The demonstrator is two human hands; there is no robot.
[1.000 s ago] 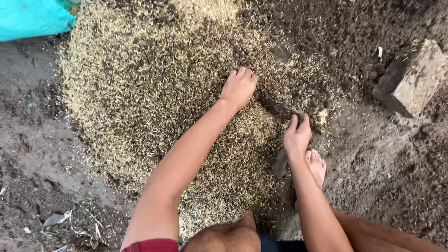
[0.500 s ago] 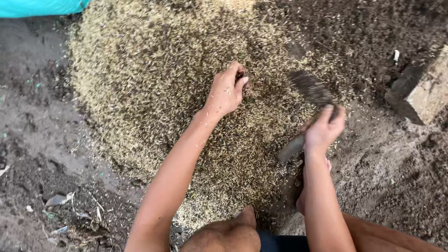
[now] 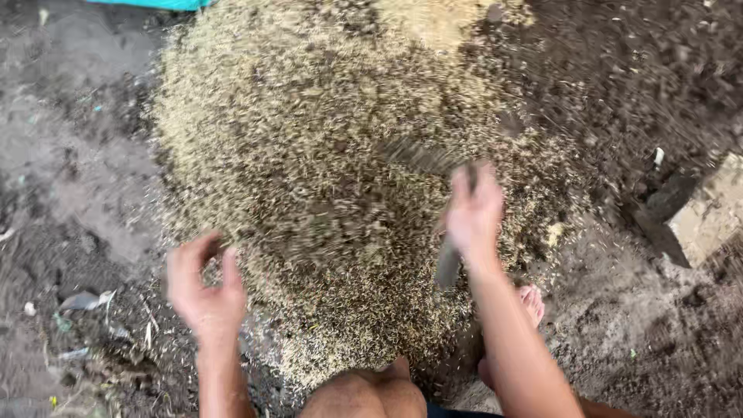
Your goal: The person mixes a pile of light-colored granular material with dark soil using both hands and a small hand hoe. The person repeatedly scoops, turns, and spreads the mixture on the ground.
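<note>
A wide heap of pale husks and chaff (image 3: 309, 139) lies on dark soil. My right hand (image 3: 474, 213) is over the heap's near right part, closed around a dark hand tool (image 3: 447, 263). The tool's blurred blade reaches up and left over the husks, and its handle end sticks out below my fist. My left hand (image 3: 205, 290) hovers at the heap's near left edge with thumb and fingers curled apart in a C shape, and nothing shows inside it. Both hands are motion-blurred.
A pale stone block (image 3: 708, 213) sits on the soil at the right. A turquoise sheet edge (image 3: 155, 3) shows at the top left. My bare foot (image 3: 532, 302) and knee (image 3: 371, 395) are at the bottom. Litter scraps (image 3: 81, 300) lie at the left.
My left hand has drawn back from the middle of the heap to its near left edge. My right hand has swung the tool up and leftward over the husks.
</note>
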